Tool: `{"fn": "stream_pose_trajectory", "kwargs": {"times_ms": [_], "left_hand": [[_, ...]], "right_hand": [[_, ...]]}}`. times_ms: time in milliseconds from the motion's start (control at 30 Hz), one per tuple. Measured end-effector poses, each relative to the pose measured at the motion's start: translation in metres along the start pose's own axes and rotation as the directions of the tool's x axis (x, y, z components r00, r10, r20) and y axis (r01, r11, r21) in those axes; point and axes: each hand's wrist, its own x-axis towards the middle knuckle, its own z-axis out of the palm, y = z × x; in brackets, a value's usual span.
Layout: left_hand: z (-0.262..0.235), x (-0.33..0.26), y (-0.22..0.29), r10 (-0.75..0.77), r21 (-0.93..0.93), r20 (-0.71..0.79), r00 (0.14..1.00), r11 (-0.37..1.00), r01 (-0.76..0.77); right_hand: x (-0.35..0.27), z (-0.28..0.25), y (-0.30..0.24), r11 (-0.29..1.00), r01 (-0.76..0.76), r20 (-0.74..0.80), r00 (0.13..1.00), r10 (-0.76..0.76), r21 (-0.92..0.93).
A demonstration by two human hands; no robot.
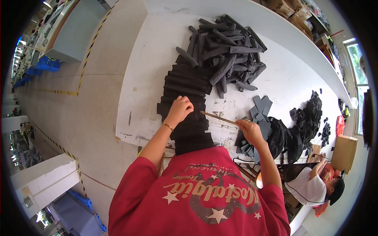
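A row of overlapping black fabric pieces (185, 88) runs down the white table toward my body. My left hand (182, 109) is over the row with its fingers curled together; what they pinch, if anything, is hidden. In my right hand (250, 130) is a thin brown stick (220, 118), gripped at its right end. The stick's far tip points left, at the right edge of the row, near my left fingers. Beyond the row lies a loose heap of rolled dark grey fabric pieces (232, 49).
Right of my right hand lie flat dark pieces (262, 108), a black bag-like bundle (277, 135) and a pile of small black pieces (309, 110). A white raised board (291, 27) borders the table's far side. Another person (311, 185) sits at the right, near a cardboard box (343, 153).
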Motion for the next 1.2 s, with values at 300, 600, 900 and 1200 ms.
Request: {"fn": "stream_pose_trajectory", "kwargs": {"times_ms": [300,600,900,1200], "left_hand": [[-0.015,0.006,0.015,-0.010,-0.150,-0.045,0.999,0.989,0.003],[-0.013,0.017,0.122,0.281,0.076,-0.430,0.858,0.958,-0.275],[0.042,0.015,0.095,-0.618,-0.918,0.120,0.777,-0.366,-0.150],[0.061,0.023,0.093,-0.541,-0.928,0.156,0.827,-0.367,-0.065]], "right_hand": [[0.003,-0.001,-0.011,1.000,-0.022,0.009,1.000,0.022,0.010],[0.039,0.057,-0.057,0.850,-0.095,-0.046,0.989,0.139,0.519],[0.034,0.098,-0.083,0.918,-0.080,-0.268,0.943,0.195,0.390],[0.002,0.106,-0.082,0.826,-0.308,-0.194,0.878,0.438,0.472]]}}
